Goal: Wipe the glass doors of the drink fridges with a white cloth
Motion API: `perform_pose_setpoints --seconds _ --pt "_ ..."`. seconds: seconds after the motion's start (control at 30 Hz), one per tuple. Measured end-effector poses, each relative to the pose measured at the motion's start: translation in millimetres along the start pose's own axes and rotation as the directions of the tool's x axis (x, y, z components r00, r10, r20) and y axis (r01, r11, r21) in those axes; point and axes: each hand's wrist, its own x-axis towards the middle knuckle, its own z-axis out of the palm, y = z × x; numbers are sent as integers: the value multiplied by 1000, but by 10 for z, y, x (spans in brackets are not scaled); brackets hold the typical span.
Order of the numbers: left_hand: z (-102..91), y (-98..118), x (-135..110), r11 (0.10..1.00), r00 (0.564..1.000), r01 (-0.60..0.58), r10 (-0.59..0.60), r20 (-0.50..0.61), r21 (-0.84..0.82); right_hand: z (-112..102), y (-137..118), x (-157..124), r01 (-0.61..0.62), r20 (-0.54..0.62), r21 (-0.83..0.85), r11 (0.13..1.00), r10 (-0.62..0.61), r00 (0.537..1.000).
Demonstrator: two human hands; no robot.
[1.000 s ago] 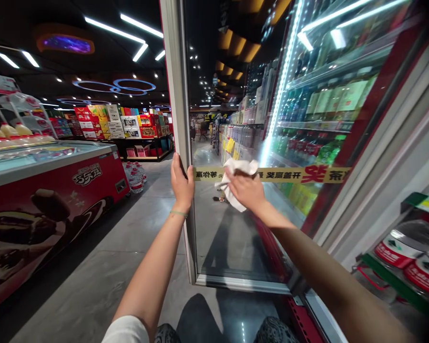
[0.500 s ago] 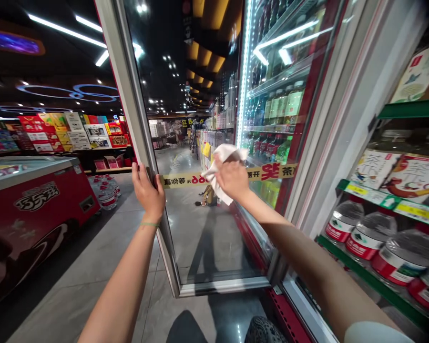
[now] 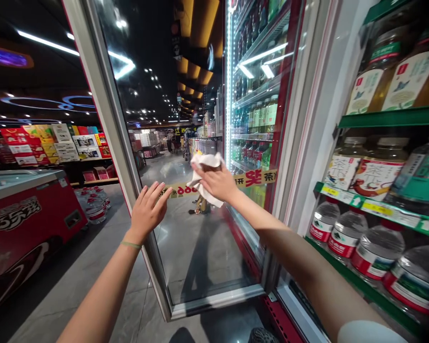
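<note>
An open glass fridge door [image 3: 186, 247] with a pale metal frame stands in front of me, swung out to the left. My right hand [image 3: 218, 183] presses a crumpled white cloth [image 3: 204, 171] against the glass, just above a yellow sticker strip [image 3: 257, 178]. My left hand [image 3: 148, 210] hovers at the door's outer frame edge, fingers stretched out and apart, holding nothing. A thin green band circles the left wrist.
The fridge interior on the right holds water bottles [image 3: 372, 247] and tea bottles [image 3: 375, 166] on green-edged shelves. A red chest freezer [image 3: 25, 224] stands at the left. Packs of bottled water [image 3: 93, 205] sit on the grey tiled floor behind it.
My left hand has let go of the door frame and opened its fingers. The view has swung right toward the fridge shelves. The right hand keeps the cloth on the glass, slightly higher.
</note>
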Motion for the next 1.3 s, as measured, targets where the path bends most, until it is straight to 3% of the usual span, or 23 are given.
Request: perform_pose_setpoints --seconds 0.07,0.13,0.17,0.2,0.23,0.3,0.33,0.4,0.43,0.5,0.57,0.6,0.63,0.67,0.73,0.8,0.87,0.97,1.0,1.03,1.13,1.2,1.3 --pt "-38 18 10 1000 999 19 -19 34 -11 21 149 -211 -314 -50 -12 949 313 948" --pt "-80 40 25 1000 998 8 -9 60 7 68 221 -413 -606 -166 -15 795 596 786" --pt "-104 52 33 1000 997 -7 5 72 21 102 209 -496 -685 -217 -14 728 666 713" --pt "-130 64 41 999 997 -21 18 78 38 139 170 -563 -706 -239 -20 708 682 691" --pt "-157 76 48 998 997 -33 28 77 55 175 118 -619 -661 -215 -32 749 641 737" --pt "-213 100 60 995 996 -49 43 72 86 227 41 -712 -398 -55 -35 917 396 917" --pt "-239 111 64 994 996 -58 51 72 98 235 46 -757 -269 25 -17 963 269 963" --pt "-285 134 71 991 995 -70 62 76 118 215 169 -860 -253 81 -13 967 253 964" --pt "-304 147 74 990 995 -72 62 78 125 195 270 -917 -368 46 -36 929 370 928" --pt "-332 177 81 988 995 -71 61 74 137 159 465 -1037 -648 -116 -53 759 640 759" --pt "-351 211 87 986 996 -71 61 71 148 168 536 -1144 -780 -261 4 625 754 603" --pt "-360 229 89 986 996 -69 59 72 150 194 507 -1191 -790 -292 27 613 761 580" --pt "-369 245 89 987 996 -66 56 74 149 233 443 -1233 -772 -289 30 634 745 601" --pt "-379 259 88 988 996 -60 49 77 144 279 363 -1275 -727 -249 15 686 707 662" --pt "-403 277 79 991 996 -41 31 86 126 365 227 -1368 -559 -73 -22 829 557 827" --pt "-428 283 63 995 995 -19 9 97 97 409 213 -1481 -447 78 -27 894 448 891" --pt "-447 291 46 998 993 20 -26 114 60 409 307 -1605 -556 40 -28 831 556 830" --pt "-458 326 33 993 984 113 -115 139 21 414 356 -1746 -786 -188 16 618 774 605" --pt "-459 344 33 989 978 144 -145 148 16 434 291 -1770 -811 -205 19 584 796 569" --pt "-460 361 34 985 973 170 -169 157 11 463 185 -1782 -807 -168 -4 590 795 582" --pt "-473 393 42 978 964 208 -202 173 -17 567 -218 -1794 -654 113 -71 753 658 745" --pt "-485 391 43 981 969 191 -185 167 -26 603 -360 -1804 -533 237 -35 846 525 818" --pt "-494 371 29 992 982 124 -117 146 -39 603 -252 -1792 -560 221 -34 828 552 804"
